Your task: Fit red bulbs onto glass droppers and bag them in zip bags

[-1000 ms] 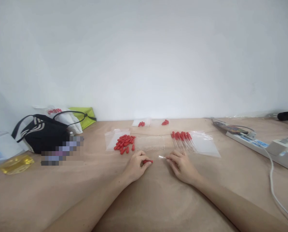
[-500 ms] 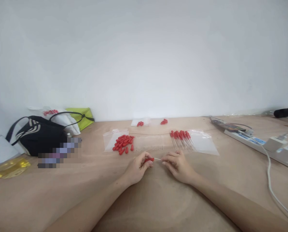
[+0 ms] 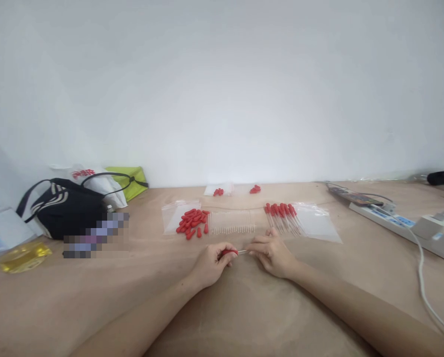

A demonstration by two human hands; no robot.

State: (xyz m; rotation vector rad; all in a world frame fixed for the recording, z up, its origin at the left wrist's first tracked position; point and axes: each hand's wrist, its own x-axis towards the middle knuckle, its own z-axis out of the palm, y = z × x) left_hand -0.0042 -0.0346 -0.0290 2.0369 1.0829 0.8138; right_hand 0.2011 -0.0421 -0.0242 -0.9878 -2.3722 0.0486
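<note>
Tube row [image 3: 232, 227]: head view; thin clear tubes lay side by side on the table, without bulbs.
Red bulbs [image 3: 192, 222]: loose pile just left of the tube row, partly on a clear bag [image 3: 168, 218]; one small cluster [image 3: 218, 192] and another cluster [image 3: 256, 189] lay beyond the row.
Red-topped tubes [image 3: 281, 212]: a small bunch, already joined, right of the tube row; a second bag [image 3: 318, 222] lay beside them.
Left hand [image 3: 210, 265]: nearer than the tube row; narrow grip, holding a red bulb [image 3: 229, 252].
Right hand [image 3: 274, 254]: opposite it, fingers pinched on a thin tube [image 3: 242, 252]; its end met the bulb, though how deep could not be told.
Count: some joined, one pair meeting; the row and pile were unjoined.
Tabletop [image 3: 244, 312]: light brown, smooth; black bag [image 3: 69, 210] far left of the tube row, power strip [image 3: 370, 213] far right.
Wall [image 3: 229, 99]: pale, plain, behind everything.
</note>
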